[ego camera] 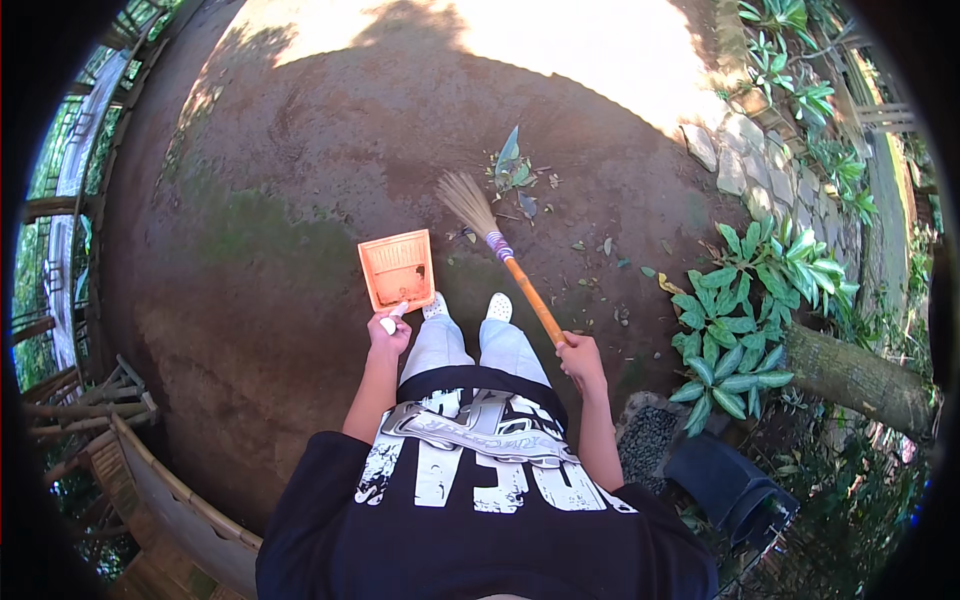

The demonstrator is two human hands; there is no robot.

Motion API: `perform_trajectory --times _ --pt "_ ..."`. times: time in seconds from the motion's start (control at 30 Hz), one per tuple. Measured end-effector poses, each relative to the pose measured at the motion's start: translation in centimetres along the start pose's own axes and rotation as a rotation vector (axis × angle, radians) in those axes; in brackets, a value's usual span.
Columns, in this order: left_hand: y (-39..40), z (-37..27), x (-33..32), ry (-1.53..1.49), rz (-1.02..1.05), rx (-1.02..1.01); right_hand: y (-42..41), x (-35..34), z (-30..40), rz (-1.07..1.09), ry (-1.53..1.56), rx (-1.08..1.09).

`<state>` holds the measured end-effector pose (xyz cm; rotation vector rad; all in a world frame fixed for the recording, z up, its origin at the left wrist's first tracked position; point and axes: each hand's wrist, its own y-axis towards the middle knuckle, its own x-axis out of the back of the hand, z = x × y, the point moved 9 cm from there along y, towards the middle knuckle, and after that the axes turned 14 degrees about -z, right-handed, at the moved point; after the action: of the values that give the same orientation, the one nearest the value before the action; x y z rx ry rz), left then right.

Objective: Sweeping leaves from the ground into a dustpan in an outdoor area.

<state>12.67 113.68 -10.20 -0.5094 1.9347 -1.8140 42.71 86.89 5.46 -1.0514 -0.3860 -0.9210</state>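
Note:
My left hand (390,332) grips the pale handle of an orange plastic dustpan (397,262), held out in front of my left foot with its wide mouth facing away from me. Some dark dirt clings to the inside of the pan. In my right hand (582,358) is the orange stick of a hand broom (531,292), bound with purple and white cord below its straw bristles (466,201). The bristles point forward and left. Just right of their tips lies a small heap of fallen leaves (513,171) on the bare earth ground (315,180).
Scattered leaves (609,246) dot the soil to the right. Beyond are a leafy plant (739,315), a tree trunk (855,375) and a stone border (750,161). A dark bin-like container (727,480) sits at lower right. Bamboo railing (184,487) curves along the lower left.

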Motion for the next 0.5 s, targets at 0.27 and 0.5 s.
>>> perform_trajectory --times 0.27,0.5 --pt "3.4 -2.4 -0.2 0.098 0.089 0.063 -2.0 -5.1 -4.8 0.067 0.173 -0.276" --pt "5.8 -3.2 -0.5 0.242 0.064 0.044 -4.4 0.0 -5.4 -0.236 -0.052 -0.093"
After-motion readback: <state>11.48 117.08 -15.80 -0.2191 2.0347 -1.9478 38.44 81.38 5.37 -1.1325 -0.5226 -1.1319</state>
